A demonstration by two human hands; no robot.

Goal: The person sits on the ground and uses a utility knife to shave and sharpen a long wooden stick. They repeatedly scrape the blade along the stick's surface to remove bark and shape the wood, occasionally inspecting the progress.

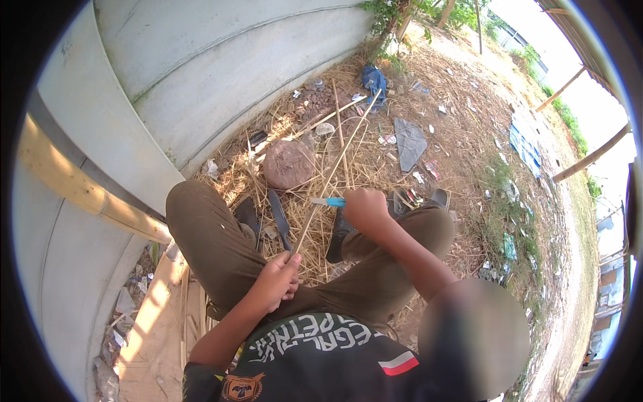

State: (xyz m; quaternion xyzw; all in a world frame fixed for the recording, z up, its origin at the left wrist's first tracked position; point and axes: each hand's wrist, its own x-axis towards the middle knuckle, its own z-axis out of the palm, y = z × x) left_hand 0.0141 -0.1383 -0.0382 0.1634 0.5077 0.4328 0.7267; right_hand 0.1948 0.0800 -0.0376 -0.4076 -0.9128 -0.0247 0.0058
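My left hand is closed round the near end of a long, thin bamboo strip, between my bent knees. The strip runs up and away to the right, its far end near a blue plastic bag. In my right hand is a cutter knife with a light-blue handle, gripped in a fist above my right shin. Its short blade points left and lies at the strip, partway along it; whether it bites in cannot be seen.
A round brown stone stands ahead, beside a long dark flat object. More bamboo sticks, straw and litter cover the ground. At left are a pale wall and a thick bamboo pole. A grey sheet scrap lies ahead right.
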